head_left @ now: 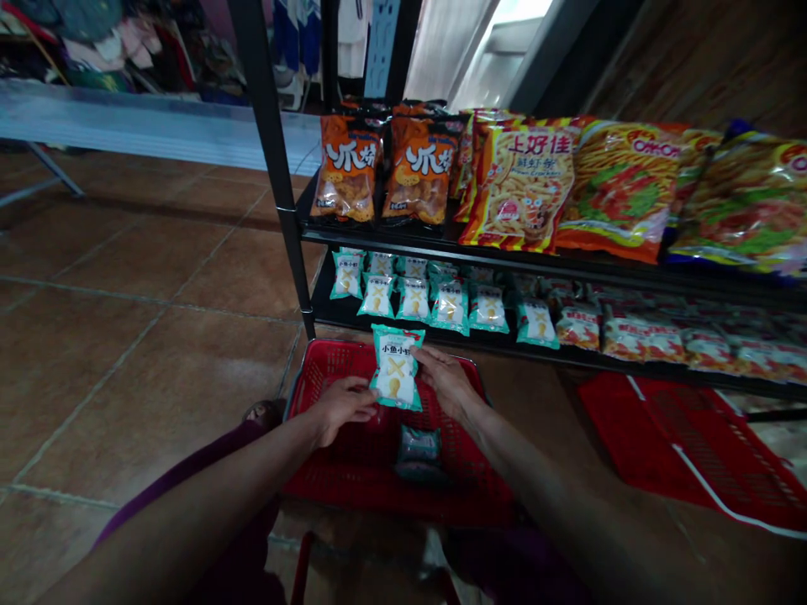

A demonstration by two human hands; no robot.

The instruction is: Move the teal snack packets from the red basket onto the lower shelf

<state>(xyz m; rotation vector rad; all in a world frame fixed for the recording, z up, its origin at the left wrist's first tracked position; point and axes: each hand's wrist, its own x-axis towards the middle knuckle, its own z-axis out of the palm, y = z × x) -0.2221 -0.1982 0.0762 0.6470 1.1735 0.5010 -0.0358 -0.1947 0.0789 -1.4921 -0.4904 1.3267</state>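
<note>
A small teal-and-white snack bag (pixel 396 370) is held upright above the red shopping basket (pixel 463 496). My right hand (pixel 446 380) grips the bag's right edge, with the thumb side toward its upper part. At the lower left corner, the fingers of my left hand (pixel 344 410) are closed on the bag's edge. Inside the basket, beneath my hands, lie teal snack bags (pixel 420 444); how many is hard to make out. More bags of the same kind (pixel 414 299) stand in rows on the lower shelf, just beyond the basket.
The black shelf rack (pixel 293 227) rises behind the basket. Its upper shelf carries orange snack bags (pixel 346 172), a prawn cracker bag (pixel 526 189) and noodle-print bags (pixel 621 189). Red-and-white packets (pixel 643 334) fill the lower right. Another red basket (pixel 687 445) sits on the tiled floor (pixel 157 361).
</note>
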